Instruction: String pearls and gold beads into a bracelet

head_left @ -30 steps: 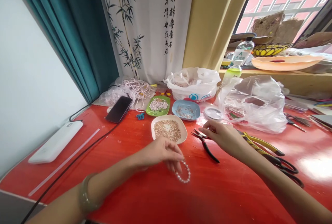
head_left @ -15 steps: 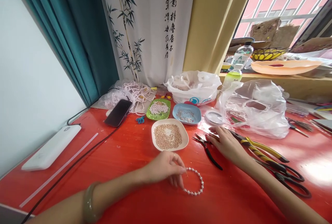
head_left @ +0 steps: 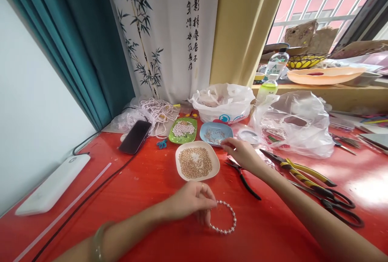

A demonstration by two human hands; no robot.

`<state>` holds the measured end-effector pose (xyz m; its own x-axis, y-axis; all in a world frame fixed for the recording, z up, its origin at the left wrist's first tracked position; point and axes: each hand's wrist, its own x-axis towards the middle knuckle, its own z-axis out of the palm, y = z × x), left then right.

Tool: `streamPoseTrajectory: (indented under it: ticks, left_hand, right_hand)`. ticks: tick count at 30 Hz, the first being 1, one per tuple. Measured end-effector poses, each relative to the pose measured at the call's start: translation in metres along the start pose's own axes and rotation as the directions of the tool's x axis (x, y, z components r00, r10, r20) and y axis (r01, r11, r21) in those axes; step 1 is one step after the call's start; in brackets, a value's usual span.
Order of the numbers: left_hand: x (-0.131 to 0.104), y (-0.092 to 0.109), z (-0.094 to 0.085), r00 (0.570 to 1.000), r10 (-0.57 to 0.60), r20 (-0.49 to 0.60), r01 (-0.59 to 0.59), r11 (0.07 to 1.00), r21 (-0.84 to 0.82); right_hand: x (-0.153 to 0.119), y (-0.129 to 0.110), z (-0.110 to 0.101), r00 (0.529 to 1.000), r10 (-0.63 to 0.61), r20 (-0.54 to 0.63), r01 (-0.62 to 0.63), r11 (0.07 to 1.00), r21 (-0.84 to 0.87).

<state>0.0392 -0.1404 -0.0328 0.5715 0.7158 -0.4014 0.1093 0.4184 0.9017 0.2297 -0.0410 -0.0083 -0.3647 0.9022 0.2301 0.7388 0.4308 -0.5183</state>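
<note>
My left hand pinches a bracelet of pearly white beads between thumb and fingers, low over the red table. The bracelet hangs as a nearly round loop to the right of the fingertips. My right hand reaches to the front right edge of a blue dish with small metal pieces in it. Its fingers are slightly apart, and I see nothing held in them. Black-handled pliers lie just below that hand. A cream dish of gold beads stands between the hands.
A green dish of pale beads stands behind the cream one. Yellow-and-black pliers and black scissors lie at right. Plastic bags crowd the back. A phone, cable and white power bank lie at left.
My right hand has moved left and up from beside the pliers to the blue dish's edge. My left hand still holds the bracelet. The view has shifted slightly.
</note>
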Motion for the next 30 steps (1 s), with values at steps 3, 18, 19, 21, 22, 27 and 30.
streamPoseTrajectory:
  ticks: [3,18,19,21,22,27,30]
  left_hand:
    - [-0.002,-0.002,0.0,1.0,0.003,0.013,-0.003,0.999,0.035]
    - [-0.007,0.0,0.0,0.999,0.009,0.044,-0.013,0.997,0.08]
    - [-0.008,0.0,0.0,0.999,0.011,0.045,-0.014,0.996,0.085]
    - [-0.009,0.0,0.0,0.999,0.009,0.052,-0.013,0.996,0.094]
    - [-0.01,0.0,0.0,0.999,0.007,0.05,-0.012,0.995,0.097]
    - [-0.012,0.0,0.0,0.999,-0.01,0.046,0.005,0.996,0.091]
    - [-0.012,-0.001,0.0,0.998,-0.004,0.064,-0.001,0.998,0.069]
  right_hand:
    - [-0.002,-0.014,0.009,0.995,-0.044,0.09,0.035,0.995,0.096]
    - [0.001,0.015,-0.017,0.996,0.021,0.086,-0.005,0.984,-0.176]
    - [0.001,0.02,-0.017,0.995,0.023,0.099,-0.002,0.979,-0.205]
    - [0.001,0.03,-0.019,0.995,0.042,0.091,-0.016,0.964,-0.266]
    - [0.002,0.035,-0.019,0.996,0.053,0.075,-0.029,0.955,-0.295]
    - [0.007,0.047,-0.031,0.998,0.055,0.029,-0.042,0.933,-0.358]
    - [0.008,0.045,-0.044,0.999,0.052,-0.014,-0.053,0.932,-0.359]
